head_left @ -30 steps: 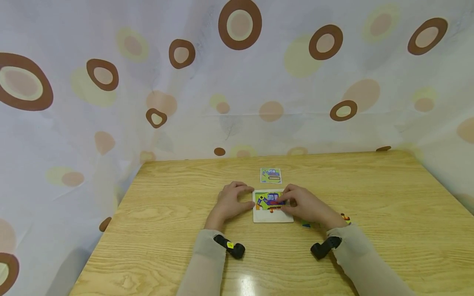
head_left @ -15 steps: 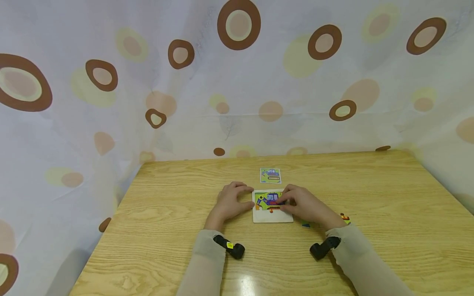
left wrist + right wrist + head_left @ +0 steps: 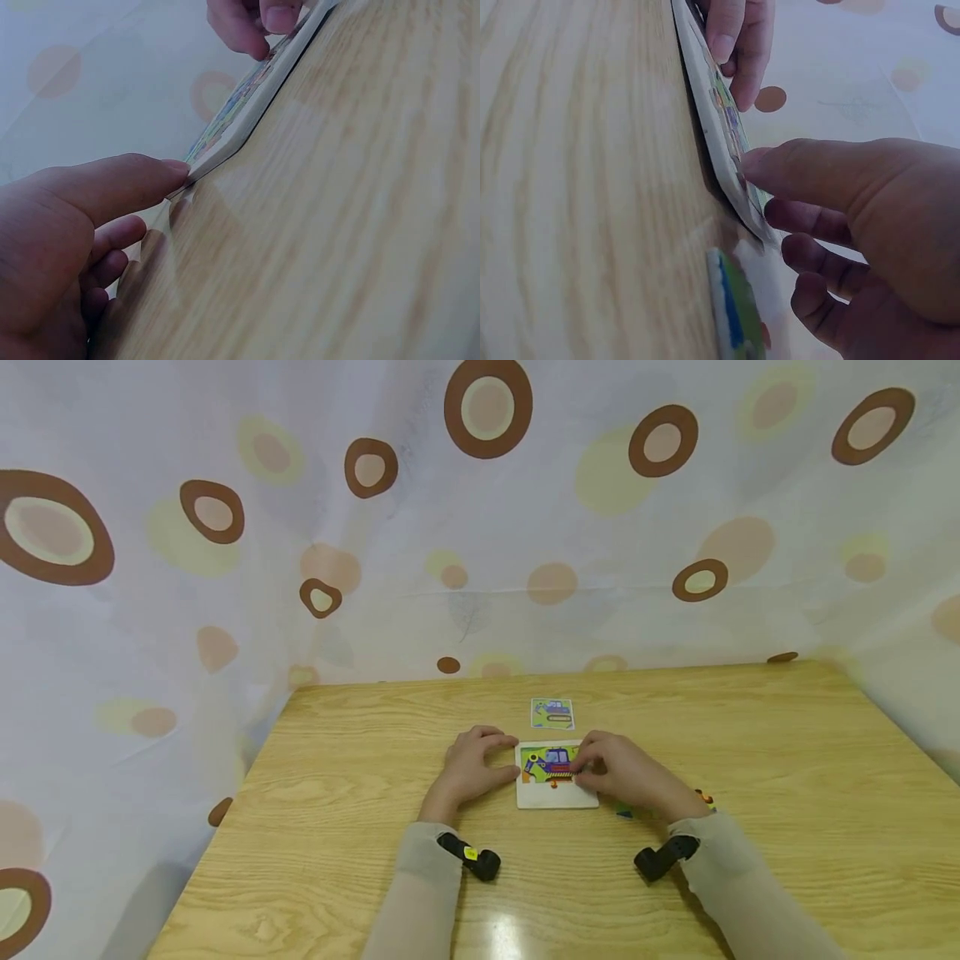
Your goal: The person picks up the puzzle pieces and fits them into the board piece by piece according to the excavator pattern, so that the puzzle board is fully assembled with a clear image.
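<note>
The white puzzle board (image 3: 557, 799) lies flat on the table (image 3: 300, 852), right of the middle, its excavator picture (image 3: 557, 758) filling the upper part while a bare strip runs along the near edge. An orange-red tab pokes into that strip. Our right hand (image 3: 628, 775) brings thumb and forefinger together over the picture's right side; a dark red sliver shows under the thumb, but whether the fingers pinch it or only press, we cannot tell. Our left hand (image 3: 474, 767) grips nothing: its extended thumb and forefinger rest against the board's left edge, the forefinger near the far left corner.

We judge this to be piece-fitting. We would line up tabs with notches, then press straight down, letting the left hand brace the frame against sideways push, and check against the picture card (image 3: 552, 713) beyond the far edge.

Loose pieces lie off the near right corner: a green-and-blue one (image 3: 624, 811), and a red-and-yellow one (image 3: 705, 797) by the right wrist.

We can read no brand or writing; the yellow label (image 3: 470, 853) on the left wrist camera (image 3: 486, 865) is too small to make out.
</note>
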Available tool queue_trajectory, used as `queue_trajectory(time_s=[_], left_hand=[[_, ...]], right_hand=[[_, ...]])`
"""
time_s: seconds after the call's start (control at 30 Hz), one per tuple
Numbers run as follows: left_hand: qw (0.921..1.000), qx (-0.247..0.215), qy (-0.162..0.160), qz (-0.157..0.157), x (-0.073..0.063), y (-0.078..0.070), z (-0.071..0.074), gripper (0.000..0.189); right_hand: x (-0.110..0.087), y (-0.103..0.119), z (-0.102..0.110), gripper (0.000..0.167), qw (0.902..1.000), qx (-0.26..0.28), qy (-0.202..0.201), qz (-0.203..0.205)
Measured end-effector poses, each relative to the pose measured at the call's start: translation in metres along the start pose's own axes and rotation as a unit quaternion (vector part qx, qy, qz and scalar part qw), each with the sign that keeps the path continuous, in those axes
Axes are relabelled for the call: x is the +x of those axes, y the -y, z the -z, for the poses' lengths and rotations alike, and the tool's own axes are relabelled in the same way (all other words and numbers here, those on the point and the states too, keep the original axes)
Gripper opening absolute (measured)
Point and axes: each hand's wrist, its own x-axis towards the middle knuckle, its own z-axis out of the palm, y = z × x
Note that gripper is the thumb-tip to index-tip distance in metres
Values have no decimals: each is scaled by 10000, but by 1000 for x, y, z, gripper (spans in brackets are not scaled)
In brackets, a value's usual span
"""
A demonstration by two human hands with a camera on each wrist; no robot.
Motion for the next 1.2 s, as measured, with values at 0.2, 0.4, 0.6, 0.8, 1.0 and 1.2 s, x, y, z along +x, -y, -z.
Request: queue_trajectory(time_s=[0.2,0.4,0.6,0.8,1.0,1.2], left_hand=[[10000,90,-18,-37,1,3,-1,45],[9999,147,17,-27,4,4,-2,46],[9998,194,20,-10,4,4,-1,47],[9998,192,11,-7,5,5,-2,47],[9998,189,54,9,6,4,-1,47],[9999,134,79,37,5,4,-1,47]], right_hand=[[-4,5,12,12,9999,-35,-108,99],[-13,7,31,17,9995,-226,-230,-18],[-25,3,47,22,9988,-415,-226,-127],[-36,-5,52,30,9995,-184,171,-181],[-41,-15,50,34,9984,-361,397,-183],[-44,-23,45,37,9967,-334,635,-392]])
